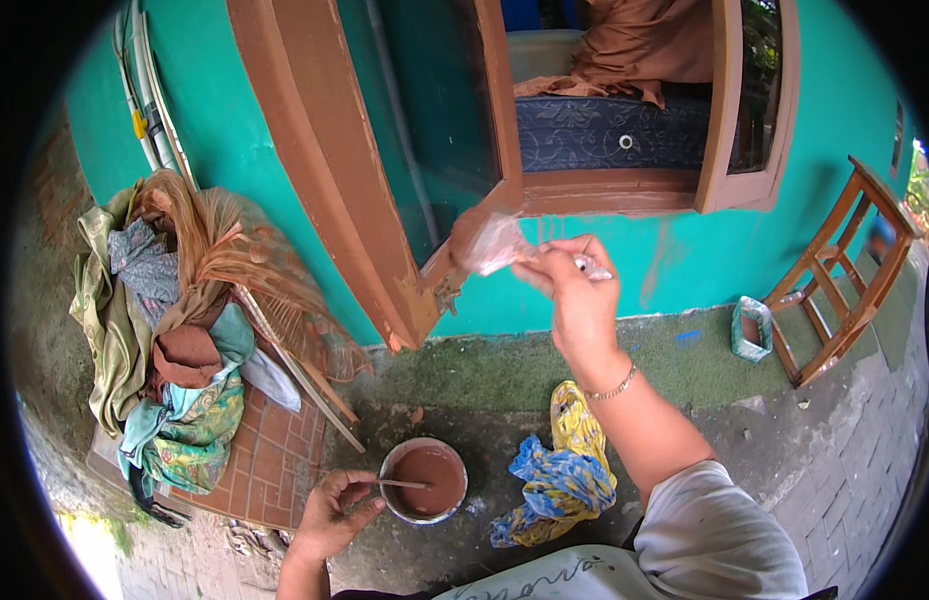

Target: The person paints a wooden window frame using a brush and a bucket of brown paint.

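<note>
In my left hand (335, 512), thumb and fingers pinch a thin stick (403, 484) whose far end lies in brown paint (437, 468). The paint is in a round pot (463, 494) on the ground. My right hand (583, 300), raised in front of the wall, is closed on what looks like a paintbrush (497, 246) with a pale, fan-shaped head, partly blurred. Its head overlaps the lower corner of the open brown window sash (510, 192); whether they touch I cannot tell. A white handle end shows beside my fingers.
Piled clothes and cloths (190, 385) lie at the left beside loose wooden sticks. A yellow and blue cloth (560, 480) rests on the ground near my right arm. Farther right, a wooden ladder (835, 275) leans by a small green-white container (752, 330). A brown window frame (615, 195) is set in the green wall.
</note>
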Demonstrator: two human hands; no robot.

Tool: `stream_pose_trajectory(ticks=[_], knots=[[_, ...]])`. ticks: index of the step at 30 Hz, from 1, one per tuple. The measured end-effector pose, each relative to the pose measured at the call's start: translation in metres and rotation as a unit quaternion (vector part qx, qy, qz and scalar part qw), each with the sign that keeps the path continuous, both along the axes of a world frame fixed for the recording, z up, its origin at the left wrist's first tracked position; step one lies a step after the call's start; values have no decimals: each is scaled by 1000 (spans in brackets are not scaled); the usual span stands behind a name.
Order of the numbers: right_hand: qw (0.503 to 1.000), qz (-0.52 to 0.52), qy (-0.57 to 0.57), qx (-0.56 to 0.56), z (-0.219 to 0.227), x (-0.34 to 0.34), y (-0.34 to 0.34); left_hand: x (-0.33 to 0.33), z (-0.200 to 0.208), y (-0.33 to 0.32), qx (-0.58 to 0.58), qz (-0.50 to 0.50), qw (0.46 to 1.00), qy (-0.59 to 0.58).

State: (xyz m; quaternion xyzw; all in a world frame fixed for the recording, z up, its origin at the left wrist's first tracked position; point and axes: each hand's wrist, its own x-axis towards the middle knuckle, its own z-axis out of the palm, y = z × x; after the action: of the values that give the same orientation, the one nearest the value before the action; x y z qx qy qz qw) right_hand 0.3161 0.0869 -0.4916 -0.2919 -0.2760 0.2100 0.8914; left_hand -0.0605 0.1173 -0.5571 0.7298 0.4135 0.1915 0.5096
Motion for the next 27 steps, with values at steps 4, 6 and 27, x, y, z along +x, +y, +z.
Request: stream_pose_trajectory(ticks=[4,6,27], knots=[[996,86,-18,-1,0,-37,-29,-6,2,-3,3,8,1000,4],[997,72,2,0,2,-33,-35,-8,2,-4,3,11,1000,4],[999,32,-16,13,-9,-35,-31,-3,8,-8,14,2,1000,1]])
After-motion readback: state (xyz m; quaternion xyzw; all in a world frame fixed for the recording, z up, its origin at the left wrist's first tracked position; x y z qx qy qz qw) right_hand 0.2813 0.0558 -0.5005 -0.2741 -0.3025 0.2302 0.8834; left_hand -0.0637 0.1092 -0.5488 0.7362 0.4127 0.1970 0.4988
